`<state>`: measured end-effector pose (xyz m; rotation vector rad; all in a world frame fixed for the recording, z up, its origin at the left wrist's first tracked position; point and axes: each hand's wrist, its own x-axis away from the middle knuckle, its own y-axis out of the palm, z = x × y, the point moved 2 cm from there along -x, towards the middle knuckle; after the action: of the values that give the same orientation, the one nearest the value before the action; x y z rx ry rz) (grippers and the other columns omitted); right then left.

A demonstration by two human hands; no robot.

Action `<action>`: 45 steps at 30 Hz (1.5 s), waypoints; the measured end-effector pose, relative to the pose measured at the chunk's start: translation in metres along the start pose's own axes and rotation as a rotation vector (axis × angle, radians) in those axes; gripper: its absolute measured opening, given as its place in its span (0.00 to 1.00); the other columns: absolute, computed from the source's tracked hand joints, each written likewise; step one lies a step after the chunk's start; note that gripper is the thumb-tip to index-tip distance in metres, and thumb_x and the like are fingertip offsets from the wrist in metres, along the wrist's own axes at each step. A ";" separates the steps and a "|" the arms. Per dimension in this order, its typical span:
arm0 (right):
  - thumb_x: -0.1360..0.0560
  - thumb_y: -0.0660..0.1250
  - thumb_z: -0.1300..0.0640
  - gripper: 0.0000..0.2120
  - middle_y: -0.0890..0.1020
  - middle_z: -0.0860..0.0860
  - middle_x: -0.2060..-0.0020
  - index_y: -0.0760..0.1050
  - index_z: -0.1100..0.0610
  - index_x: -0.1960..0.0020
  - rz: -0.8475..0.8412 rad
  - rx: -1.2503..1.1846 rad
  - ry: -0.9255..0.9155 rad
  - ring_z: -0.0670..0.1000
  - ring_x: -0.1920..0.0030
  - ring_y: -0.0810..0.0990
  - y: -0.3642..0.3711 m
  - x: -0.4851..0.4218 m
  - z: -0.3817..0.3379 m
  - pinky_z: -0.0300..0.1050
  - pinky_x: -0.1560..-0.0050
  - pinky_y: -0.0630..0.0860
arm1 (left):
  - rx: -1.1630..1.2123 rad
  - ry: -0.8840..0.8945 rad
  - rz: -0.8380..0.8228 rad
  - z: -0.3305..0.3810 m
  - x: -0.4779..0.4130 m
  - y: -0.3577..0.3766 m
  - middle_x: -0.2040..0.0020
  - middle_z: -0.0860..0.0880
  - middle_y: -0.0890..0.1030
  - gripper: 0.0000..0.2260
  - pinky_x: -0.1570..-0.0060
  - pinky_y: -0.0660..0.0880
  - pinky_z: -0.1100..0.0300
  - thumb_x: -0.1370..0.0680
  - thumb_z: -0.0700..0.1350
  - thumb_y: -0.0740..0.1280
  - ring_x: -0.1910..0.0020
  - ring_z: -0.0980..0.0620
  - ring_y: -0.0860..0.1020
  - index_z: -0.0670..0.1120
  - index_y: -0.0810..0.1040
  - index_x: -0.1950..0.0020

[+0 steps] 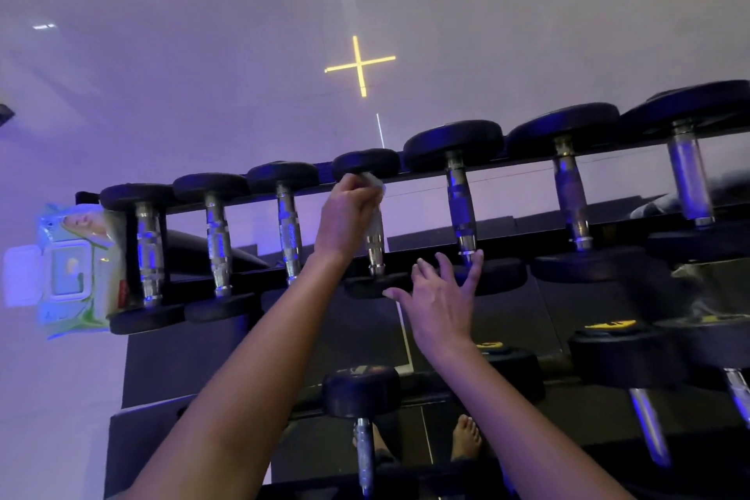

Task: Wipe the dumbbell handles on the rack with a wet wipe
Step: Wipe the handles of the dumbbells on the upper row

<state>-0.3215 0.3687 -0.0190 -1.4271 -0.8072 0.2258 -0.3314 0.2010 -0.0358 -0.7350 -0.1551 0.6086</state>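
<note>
Now the left hand [349,215] grips a wet wipe [375,183] round the dumbbell handle [375,252], and just below and right of it the right hand [440,304] has its fingers spread.

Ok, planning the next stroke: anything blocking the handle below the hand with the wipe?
Nothing visible. Below the left hand and wet wipe, the handle is bare; the right hand is spread by the lower head, off the handle.

The dumbbell handles [460,211] are shiny chromed metal with a rough knurled middle part, the dumbbell heads [452,142] look like matt black rubber, the rack [519,162] is dark matt metal, the wipe [375,181] is thin white cloth, and the wipes pack [77,268] is glossy plastic film.
</note>
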 end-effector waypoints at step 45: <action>0.23 0.55 0.38 0.24 0.61 0.44 0.27 0.80 0.55 0.44 -0.006 -0.240 0.030 0.48 0.24 0.45 0.011 -0.006 0.005 0.58 0.36 0.25 | 0.710 -0.649 -0.053 -0.025 0.037 0.004 0.64 0.45 0.76 0.08 0.62 0.77 0.60 0.23 0.32 0.62 0.66 0.52 0.74 0.44 0.73 0.58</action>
<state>-0.3254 0.3706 -0.0315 -1.6483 -0.8352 0.1048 -0.2944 0.2098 -0.0596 0.1714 -0.5219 0.7740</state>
